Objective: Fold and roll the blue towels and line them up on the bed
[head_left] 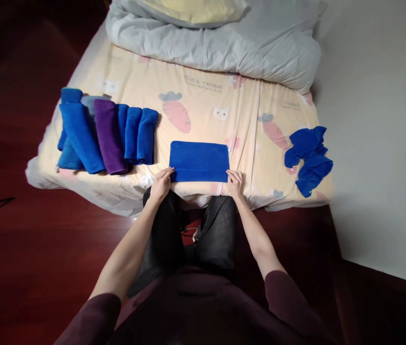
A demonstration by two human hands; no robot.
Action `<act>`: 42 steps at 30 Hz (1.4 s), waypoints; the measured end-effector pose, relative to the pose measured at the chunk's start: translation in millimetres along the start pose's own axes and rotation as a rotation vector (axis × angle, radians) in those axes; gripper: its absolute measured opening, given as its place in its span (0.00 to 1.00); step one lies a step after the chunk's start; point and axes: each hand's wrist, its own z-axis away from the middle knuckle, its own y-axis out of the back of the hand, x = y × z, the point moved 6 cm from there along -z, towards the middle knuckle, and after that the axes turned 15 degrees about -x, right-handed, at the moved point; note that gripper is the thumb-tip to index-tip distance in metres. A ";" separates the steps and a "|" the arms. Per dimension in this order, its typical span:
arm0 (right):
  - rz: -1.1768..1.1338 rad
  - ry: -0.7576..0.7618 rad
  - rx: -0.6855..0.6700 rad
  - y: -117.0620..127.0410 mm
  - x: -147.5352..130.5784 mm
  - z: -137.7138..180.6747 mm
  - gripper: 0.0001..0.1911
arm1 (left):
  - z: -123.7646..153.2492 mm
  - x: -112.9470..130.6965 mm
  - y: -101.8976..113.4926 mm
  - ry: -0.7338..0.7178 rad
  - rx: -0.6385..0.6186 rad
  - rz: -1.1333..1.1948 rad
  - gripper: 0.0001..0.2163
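Observation:
A blue towel point(200, 155) lies flat on the bed in front of me, with a strip along its near edge folded over. My left hand point(162, 183) pinches the near left corner of that strip. At the near right corner, my right hand point(235, 182) grips the same fold between thumb and fingers. To the left lie several rolled towels side by side, among them a purple rolled towel point(109, 136) and a blue rolled towel point(81, 138). Crumpled blue towels point(310, 160) sit in a loose heap at the right.
The bed point(134, 76) has a carrot-print sheet. A grey quilt point(217, 50) is bunched at its far side, with a yellow pillow point(199, 9) on top. A pale wall point(378, 120) stands at the right. Dark red floor point(26, 258) shows at the left.

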 end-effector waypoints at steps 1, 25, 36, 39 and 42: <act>0.001 0.003 -0.009 -0.4 -0.9 -0.5 0.23 | 0.1 0.9 0.8 0.003 0.002 0.004 0.18; -0.131 0.046 -0.098 18.8 -12.8 -1.2 0.19 | 3.6 -0.5 5.7 -0.041 -0.016 0.033 0.25; -0.122 -0.144 0.010 9.9 8.5 0.6 0.10 | 2.9 -15.8 7.4 0.135 0.118 0.126 0.12; -0.119 -0.208 0.057 10.3 12.5 0.6 0.14 | 3.1 -17.6 8.8 0.174 0.172 0.148 0.14; -0.168 -0.200 0.083 11.9 12.1 0.4 0.15 | 2.8 -12.7 10.6 0.186 0.163 0.186 0.15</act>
